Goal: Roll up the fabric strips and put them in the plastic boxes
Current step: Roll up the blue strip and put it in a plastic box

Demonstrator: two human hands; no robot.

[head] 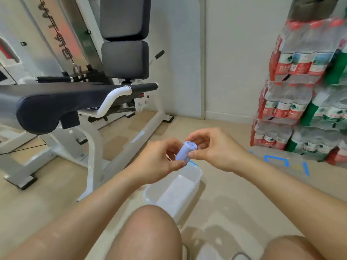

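A pale blue fabric strip (185, 152), wound into a tight roll, is held between both hands above the floor. My left hand (159, 162) pinches its lower end with thumb and curled fingers. My right hand (210, 147) pinches its upper end, where the spiral of the roll shows. Directly below the hands, a clear plastic box (195, 172) stands on the floor without a lid, with something pale inside that I cannot make out. More clear plastic (221, 239) lies on the floor between my knees, blurred.
A white-framed gym machine with black pads (75, 102) fills the left side. Stacked shrink-wrapped packs of water bottles (304, 102) stand at the right. Blue tape marks (285, 162) lie on the wooden floor. My bare knees (148, 235) are at the bottom.
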